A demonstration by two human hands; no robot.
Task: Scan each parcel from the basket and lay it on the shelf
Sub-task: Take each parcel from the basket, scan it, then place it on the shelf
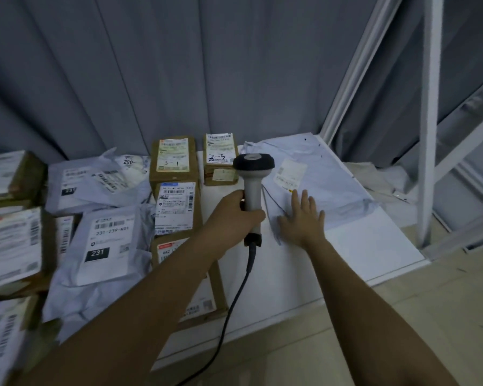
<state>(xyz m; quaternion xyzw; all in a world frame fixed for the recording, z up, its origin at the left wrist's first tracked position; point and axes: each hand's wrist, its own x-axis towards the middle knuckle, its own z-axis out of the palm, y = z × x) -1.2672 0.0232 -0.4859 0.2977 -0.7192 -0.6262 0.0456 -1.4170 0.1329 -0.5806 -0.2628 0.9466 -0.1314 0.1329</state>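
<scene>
Many parcels already lie on the shelf (374,246), so the task looks well along; the basket is out of view, so what remains cannot be told. The left hand (234,210) grips the scanner (253,185), upright with its head facing away. The right hand (301,218), fingers straight, presses flat on a grey bag (318,174) whose long axis runs toward the far left corner, label up.
</scene>
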